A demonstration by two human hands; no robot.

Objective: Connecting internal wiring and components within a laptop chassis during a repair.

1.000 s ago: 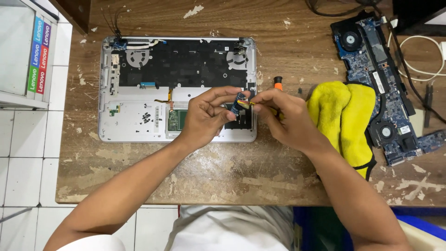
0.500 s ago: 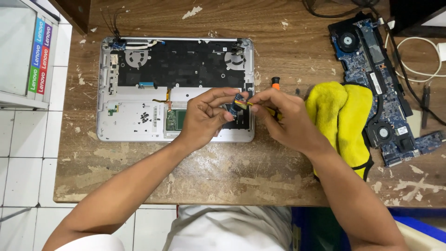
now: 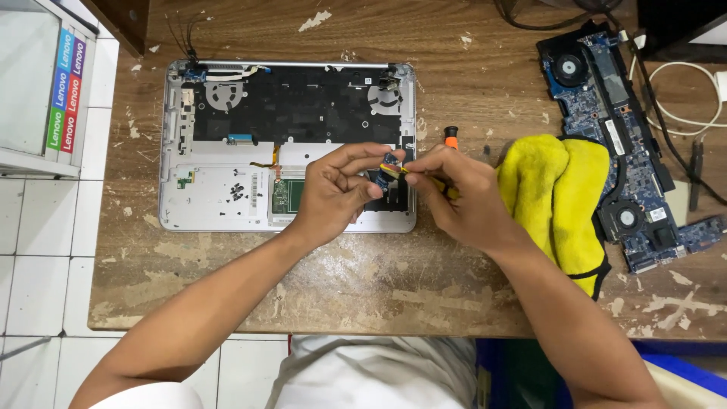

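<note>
One opened laptop base [image 3: 227, 204] lies on the one wooden bench [image 3: 341, 295]. One blue circuit board [image 3: 628, 144] lies at the right, and two round fans [image 3: 569, 67] show on it. One yellow cloth [image 3: 556, 197] lies beside it. One orange-handled screwdriver [image 3: 451, 137] shows. Two hands work here, the left hand [image 3: 333, 193] and the right hand [image 3: 462, 197], pinching one small part [image 3: 389, 166] between them. One white cable [image 3: 681, 98] loops at the far right.

Yellow cloth [image 3: 559, 198], blue mainboard [image 3: 622, 144] nearby

Small blue circuit board [image 3: 389, 165], tilted, held above open laptop base's [image 3: 227, 204] lower-right corner.
</note>
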